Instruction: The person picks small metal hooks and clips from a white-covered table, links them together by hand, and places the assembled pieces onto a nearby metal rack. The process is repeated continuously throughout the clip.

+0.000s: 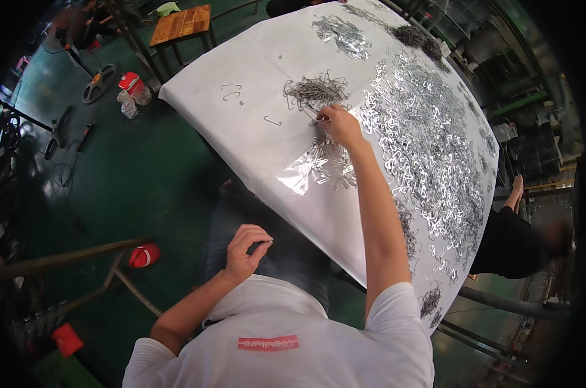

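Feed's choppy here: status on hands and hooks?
Right hand reaching into small hook pile. Left hand pinching one small metal piece at lap. Nothing blocking.

Small pile of tangled grey wire hooks heaped on the white table just above frame centre, right hand touching its lower edge with pinched fingertips. Thin silver metal piece pinched in the left hand, low and left of centre, off the table.
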`<action>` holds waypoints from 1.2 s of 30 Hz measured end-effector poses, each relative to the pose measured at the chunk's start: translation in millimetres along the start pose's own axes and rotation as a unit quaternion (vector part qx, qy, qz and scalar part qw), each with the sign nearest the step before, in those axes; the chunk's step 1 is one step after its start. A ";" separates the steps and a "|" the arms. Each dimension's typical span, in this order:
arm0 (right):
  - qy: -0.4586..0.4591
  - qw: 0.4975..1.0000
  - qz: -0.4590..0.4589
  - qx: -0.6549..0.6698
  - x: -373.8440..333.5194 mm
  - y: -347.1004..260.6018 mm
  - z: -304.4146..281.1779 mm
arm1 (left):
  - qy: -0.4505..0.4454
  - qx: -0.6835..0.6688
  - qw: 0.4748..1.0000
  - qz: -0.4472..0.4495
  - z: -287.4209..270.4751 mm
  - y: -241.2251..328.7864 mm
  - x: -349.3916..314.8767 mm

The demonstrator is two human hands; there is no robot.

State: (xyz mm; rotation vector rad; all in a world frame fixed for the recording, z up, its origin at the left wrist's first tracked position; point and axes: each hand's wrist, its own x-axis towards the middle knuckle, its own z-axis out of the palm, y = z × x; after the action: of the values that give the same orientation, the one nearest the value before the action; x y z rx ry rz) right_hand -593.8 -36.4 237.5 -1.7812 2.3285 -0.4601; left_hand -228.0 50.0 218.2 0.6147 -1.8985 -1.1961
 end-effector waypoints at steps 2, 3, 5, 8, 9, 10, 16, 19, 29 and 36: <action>-0.065 0.996 -0.030 -0.058 19.1 5.1 -3.0 | -0.007 0.010 1.000 0.008 -3.0 3.9 0.7; -0.084 0.992 -0.051 -0.083 24.7 5.5 -3.2 | -0.007 0.013 1.000 0.007 -4.0 6.0 0.4; -0.129 0.980 -0.070 -0.133 25.1 4.2 -2.0 | -0.010 0.015 1.000 0.004 -5.0 9.6 -1.0; -0.045 0.995 -0.039 -0.075 6.1 -6.3 -3.1 | -0.011 0.016 1.000 0.000 -5.7 13.1 -1.1; -0.023 0.999 -0.032 0.013 -4.9 -13.4 -4.9 | -0.011 0.015 1.000 -0.001 -5.9 14.2 -1.0; -0.009 0.995 -0.011 0.096 -19.7 -21.6 -7.6 | -0.011 0.015 1.000 -0.005 -6.6 15.7 -1.7; -0.013 0.830 0.129 0.543 -156.3 -110.9 -15.1 | -0.009 0.009 1.000 0.007 -6.1 23.5 1.8; -0.036 0.756 0.201 0.622 -212.5 -151.9 -12.9 | -0.011 -0.001 1.000 -0.021 -2.1 29.2 0.8; 0.041 0.640 0.238 0.730 -257.6 -179.7 13.1 | -0.006 -0.008 0.999 -0.030 7.8 42.2 -0.3; 0.130 0.700 0.146 0.687 -253.4 -181.9 29.2 | 0.009 -0.038 0.999 -0.034 13.2 40.7 -3.1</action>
State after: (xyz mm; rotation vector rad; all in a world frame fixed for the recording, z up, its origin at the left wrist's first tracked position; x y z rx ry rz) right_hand -350.9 160.1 260.5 -0.5712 1.3693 -1.8020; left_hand -236.6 76.9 250.5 0.6502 -1.8218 -1.2949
